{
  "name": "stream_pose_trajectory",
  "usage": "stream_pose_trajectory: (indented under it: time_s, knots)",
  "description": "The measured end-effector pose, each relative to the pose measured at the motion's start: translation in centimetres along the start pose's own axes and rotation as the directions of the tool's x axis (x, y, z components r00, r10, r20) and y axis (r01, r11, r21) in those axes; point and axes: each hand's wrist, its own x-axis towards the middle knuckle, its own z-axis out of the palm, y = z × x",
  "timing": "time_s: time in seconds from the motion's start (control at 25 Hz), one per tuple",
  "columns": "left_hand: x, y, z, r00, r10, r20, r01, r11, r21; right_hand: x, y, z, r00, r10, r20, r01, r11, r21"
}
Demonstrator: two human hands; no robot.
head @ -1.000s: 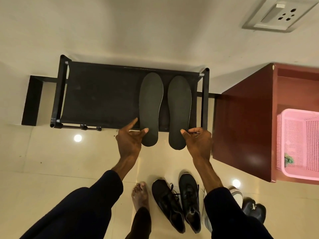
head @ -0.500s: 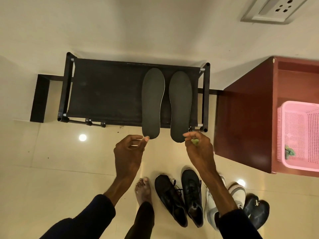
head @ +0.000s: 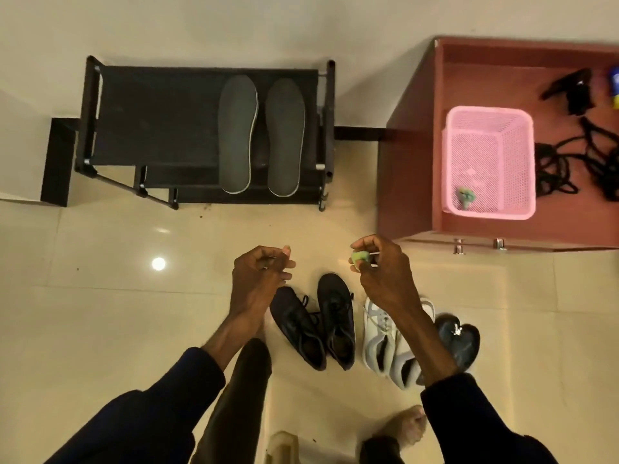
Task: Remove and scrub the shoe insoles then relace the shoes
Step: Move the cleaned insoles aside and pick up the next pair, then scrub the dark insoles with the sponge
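Two dark insoles, the left one point(head: 236, 135) and the right one point(head: 285, 137), lie side by side on a black shoe rack point(head: 160, 118). A pair of black shoes point(head: 316, 324) stands on the floor below my hands. My left hand point(head: 259, 279) hangs over the floor with fingers loosely curled and holds nothing. My right hand point(head: 382, 272) pinches a small green scrubber point(head: 360, 256). Black laces point(head: 582, 162) lie on the red-brown cabinet top point(head: 418, 169) at the right.
A pink mesh basket point(head: 489, 162) with a green item inside stands on the cabinet. White-grey sneakers point(head: 388, 343) and dark shoes point(head: 457, 339) sit beside the black pair. My bare feet are on the tiled floor point(head: 100, 296).
Both hands have let go of the insoles and drawn back from the rack toward me. The view has shifted right, showing the cabinet top and laces.
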Motion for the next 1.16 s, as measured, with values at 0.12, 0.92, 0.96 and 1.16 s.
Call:
stream_pose_trajectory:
  time_s: [0.12,0.92,0.96,1.16]
  knots:
    - [-5.4,-2.8,4.5,0.997,-0.077,-0.009,0.077,0.997,-0.032,-5.6,4.0,-3.7,1.000,0.002,-0.027,-0.004,0.998,-0.066]
    - [-15.0,-23.0,22.7,0.908,-0.204,0.366,0.140,0.971,0.195,-20.0,31.3,-13.0,0.942,0.223,-0.252,-0.250,0.965,-0.081]
    - [-15.1,-24.5,23.5,0.908,-0.206,0.364,0.133,0.967,0.216,-20.2,33.2,-13.2,0.935,0.235,-0.264,-0.264,0.961,-0.079]
    - [-14.9,-34.0,29.7,0.932,-0.170,0.321,0.069,0.950,0.305,-20.1,44.5,-13.3,0.939,0.247,-0.237,-0.270,0.961,-0.066]
